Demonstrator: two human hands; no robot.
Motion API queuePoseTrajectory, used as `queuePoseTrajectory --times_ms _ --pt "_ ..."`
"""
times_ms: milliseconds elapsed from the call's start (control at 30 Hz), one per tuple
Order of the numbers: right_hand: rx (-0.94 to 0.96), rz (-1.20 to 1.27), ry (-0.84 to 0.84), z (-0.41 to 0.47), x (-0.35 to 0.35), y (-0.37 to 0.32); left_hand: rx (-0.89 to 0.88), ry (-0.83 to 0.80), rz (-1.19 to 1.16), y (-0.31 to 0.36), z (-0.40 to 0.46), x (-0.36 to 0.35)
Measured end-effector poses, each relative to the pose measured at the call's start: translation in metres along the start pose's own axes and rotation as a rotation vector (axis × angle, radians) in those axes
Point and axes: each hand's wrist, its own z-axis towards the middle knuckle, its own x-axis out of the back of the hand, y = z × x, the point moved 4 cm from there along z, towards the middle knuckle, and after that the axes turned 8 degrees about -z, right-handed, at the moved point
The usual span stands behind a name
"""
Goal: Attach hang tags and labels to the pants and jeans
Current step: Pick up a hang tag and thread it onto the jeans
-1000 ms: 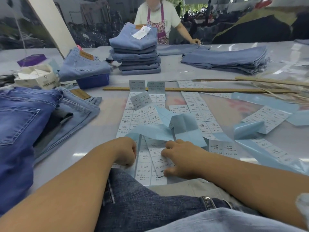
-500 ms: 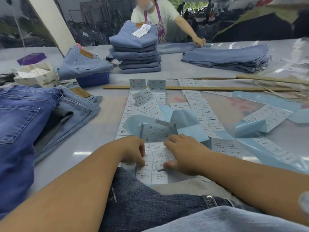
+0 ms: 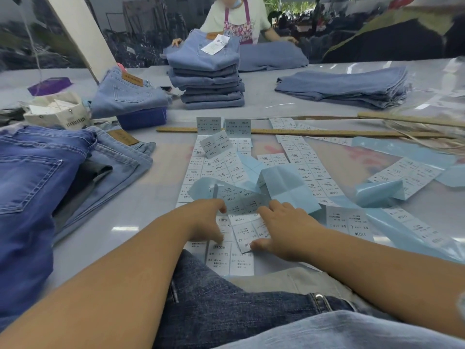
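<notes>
Labels (image 3: pixel 221 177) are being peeled off their sheet at lower centre; none is on the jeans (image 3: pixel 214 306) yet, which lie at the frame's bottom under both forearms. Left hand (image 3: pixel 206 222) pinches the lifted backing (image 3: pixel 239 197) with curled fingers. Right hand (image 3: pixel 281 233) lies flatter, its thumb and fingertips pressing an XS label (image 3: pixel 245 235). Next, I judge, one label must be freed and carried to the jeans.

Your near label sheet (image 3: pixel 227 258) reads "1103#" and "XL". The loose label (image 3: pixel 247 235) under your right hand (image 3: pixel 284 230) shows "XS". The right sheet (image 3: pixel 349 222) shows "L".
</notes>
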Motion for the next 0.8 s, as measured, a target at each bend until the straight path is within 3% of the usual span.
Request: queuePoseTrajectory --times_ms 167,333,467,800 --pt "-0.009 0.111 0.045 0.001 0.001 -0.001 -0.148 0.016 0.055 0.027 0.000 -0.011" --pt "-0.102 0.605 0.075 0.001 0.003 0.002 -0.130 -0.013 0.171 0.034 -0.001 -0.023" --pt "-0.187 0.870 0.059 0.002 -0.001 0.008 -0.128 -0.032 0.111 0.033 0.001 -0.024" --pt "-0.279 1.186 -0.019 0.004 -0.005 0.010 -0.157 0.021 -0.056 0.030 0.006 -0.024"
